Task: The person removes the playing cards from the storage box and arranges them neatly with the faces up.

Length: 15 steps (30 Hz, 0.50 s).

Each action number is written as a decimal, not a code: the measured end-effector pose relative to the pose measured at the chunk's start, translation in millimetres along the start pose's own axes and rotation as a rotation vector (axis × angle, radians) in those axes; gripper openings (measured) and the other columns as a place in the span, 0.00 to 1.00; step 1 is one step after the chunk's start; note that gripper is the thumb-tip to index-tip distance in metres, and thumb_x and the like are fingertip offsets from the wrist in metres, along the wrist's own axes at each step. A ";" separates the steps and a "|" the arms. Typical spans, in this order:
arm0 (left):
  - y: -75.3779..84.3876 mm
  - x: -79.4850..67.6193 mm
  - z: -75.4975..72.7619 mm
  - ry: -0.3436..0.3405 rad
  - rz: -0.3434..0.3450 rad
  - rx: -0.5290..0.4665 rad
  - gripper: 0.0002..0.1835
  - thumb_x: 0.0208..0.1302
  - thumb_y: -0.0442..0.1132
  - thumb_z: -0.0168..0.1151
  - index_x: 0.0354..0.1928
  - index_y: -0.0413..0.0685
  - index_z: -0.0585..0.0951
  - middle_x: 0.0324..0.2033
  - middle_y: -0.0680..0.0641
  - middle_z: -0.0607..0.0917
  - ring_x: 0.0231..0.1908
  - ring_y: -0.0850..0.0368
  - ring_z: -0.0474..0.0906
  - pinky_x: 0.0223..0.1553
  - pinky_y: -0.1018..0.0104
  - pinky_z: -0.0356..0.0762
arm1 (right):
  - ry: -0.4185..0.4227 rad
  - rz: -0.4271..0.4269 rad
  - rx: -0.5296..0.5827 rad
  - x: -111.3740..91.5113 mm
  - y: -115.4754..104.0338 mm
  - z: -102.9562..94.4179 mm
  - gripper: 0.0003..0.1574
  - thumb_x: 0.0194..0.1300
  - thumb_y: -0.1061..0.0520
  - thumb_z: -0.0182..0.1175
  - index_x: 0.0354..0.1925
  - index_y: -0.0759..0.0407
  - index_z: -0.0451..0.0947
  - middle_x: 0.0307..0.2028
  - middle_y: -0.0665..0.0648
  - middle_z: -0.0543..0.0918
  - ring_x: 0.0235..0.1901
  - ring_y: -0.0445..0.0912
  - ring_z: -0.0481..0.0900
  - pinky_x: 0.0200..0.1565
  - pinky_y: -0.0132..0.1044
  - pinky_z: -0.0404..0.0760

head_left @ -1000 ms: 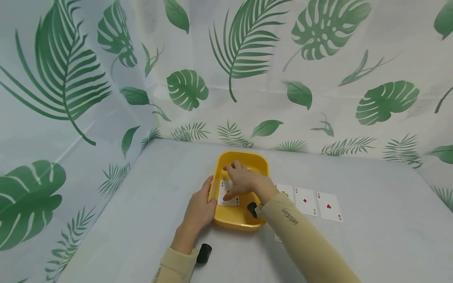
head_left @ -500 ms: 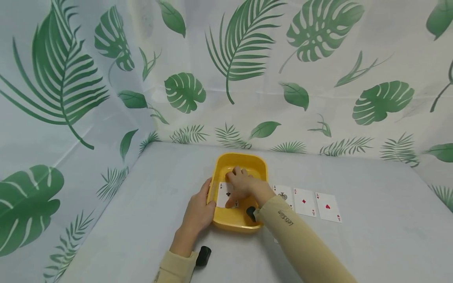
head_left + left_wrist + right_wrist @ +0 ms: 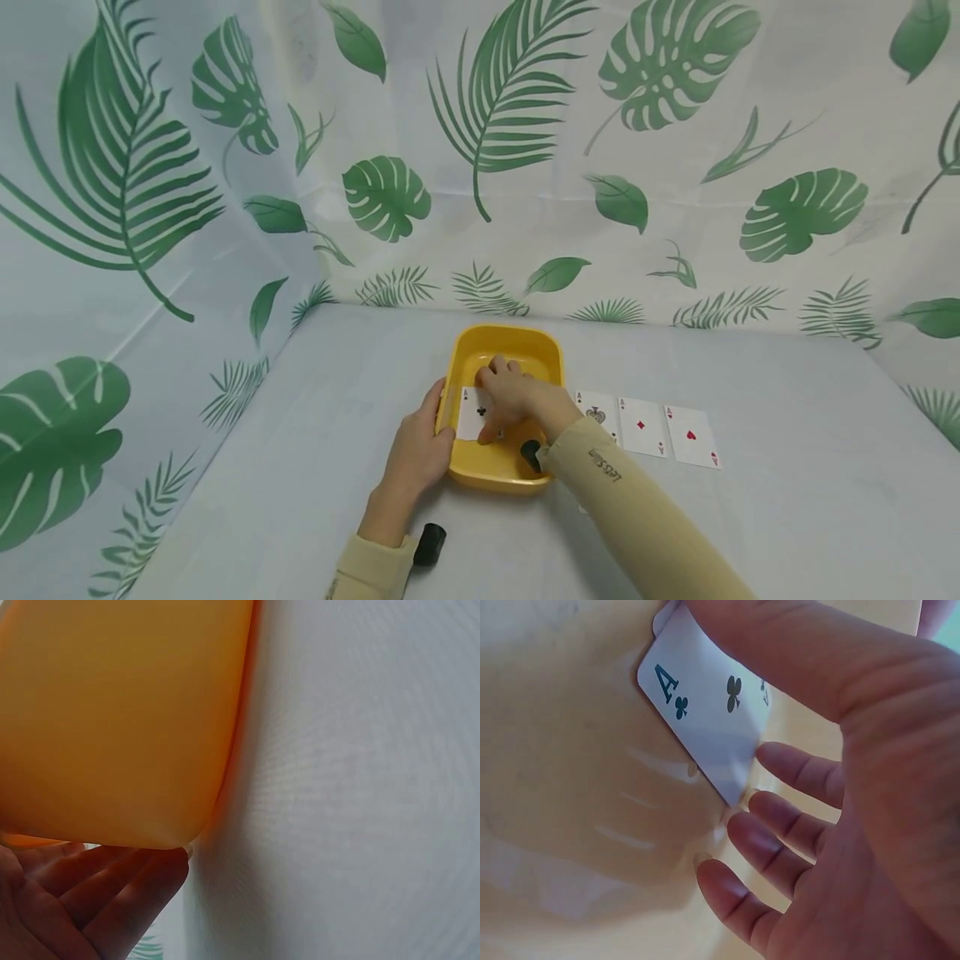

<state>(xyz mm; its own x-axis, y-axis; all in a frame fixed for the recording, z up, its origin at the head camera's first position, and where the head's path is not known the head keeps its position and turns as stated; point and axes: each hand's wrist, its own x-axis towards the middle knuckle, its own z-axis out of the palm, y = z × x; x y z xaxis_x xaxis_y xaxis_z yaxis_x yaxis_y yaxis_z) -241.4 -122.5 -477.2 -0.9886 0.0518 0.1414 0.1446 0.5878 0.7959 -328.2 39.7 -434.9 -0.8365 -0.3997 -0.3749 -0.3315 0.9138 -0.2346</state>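
Note:
A yellow plastic tray [image 3: 491, 478] stands on the white cloth. My left hand [image 3: 420, 446] grips its left wall, thumb over the rim and fingers along the outside; the left wrist view shows the fingers against the tray's outer side. Inside the tray an ace of clubs [image 3: 470, 417] lies face up. My right hand [image 3: 512, 398] reaches in over it, with thumb and index finger at the card's edges, pinching it. In the right wrist view the corner of another card [image 3: 660, 619] peeks from beneath the ace of clubs; the other fingers touch or hover near the tray floor.
Right of the tray, an ace of spades [image 3: 595, 410], an ace of diamonds [image 3: 641, 427] and an ace of hearts [image 3: 692, 437] lie in a row. Something white, mostly hidden, shows beside the right sleeve [image 3: 615, 475]. Leaf-printed cloth [image 3: 525, 208] hangs behind and at left.
The right hand's thumb and fingers have drawn closer together around the ace of clubs. The left hand keeps its grip on the tray. The head view has shifted slightly.

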 end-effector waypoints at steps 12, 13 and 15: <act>-1.3 -1.0 0.4 0.014 0.019 0.003 0.37 0.60 0.31 0.51 0.75 0.43 0.64 0.61 0.39 0.80 0.41 0.51 0.77 0.50 0.50 0.76 | 0.018 -0.024 -0.012 -4.7 -4.8 -1.1 0.56 0.48 0.40 0.79 0.67 0.59 0.64 0.61 0.61 0.69 0.59 0.56 0.66 0.66 0.56 0.64; -1.2 -1.0 0.4 0.015 0.019 0.002 0.37 0.61 0.31 0.51 0.75 0.44 0.64 0.61 0.39 0.80 0.42 0.51 0.77 0.50 0.49 0.76 | 0.021 -0.024 -0.015 -5.1 -5.2 -1.1 0.56 0.49 0.40 0.79 0.67 0.58 0.64 0.60 0.60 0.69 0.59 0.56 0.66 0.66 0.56 0.64; -1.1 -1.2 0.7 0.017 0.021 0.004 0.37 0.61 0.31 0.51 0.75 0.44 0.65 0.60 0.39 0.80 0.42 0.51 0.78 0.51 0.48 0.76 | 0.027 -0.027 -0.019 -5.5 -5.3 -1.1 0.55 0.48 0.41 0.80 0.66 0.58 0.65 0.58 0.60 0.70 0.57 0.56 0.66 0.65 0.55 0.65</act>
<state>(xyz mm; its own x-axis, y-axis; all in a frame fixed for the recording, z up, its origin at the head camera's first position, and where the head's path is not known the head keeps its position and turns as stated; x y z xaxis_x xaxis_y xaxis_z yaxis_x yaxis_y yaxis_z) -240.4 -122.7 -478.7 -0.9845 0.0504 0.1678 0.1649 0.5899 0.7904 -322.3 37.1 -430.6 -0.8385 -0.4222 -0.3444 -0.3622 0.9041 -0.2266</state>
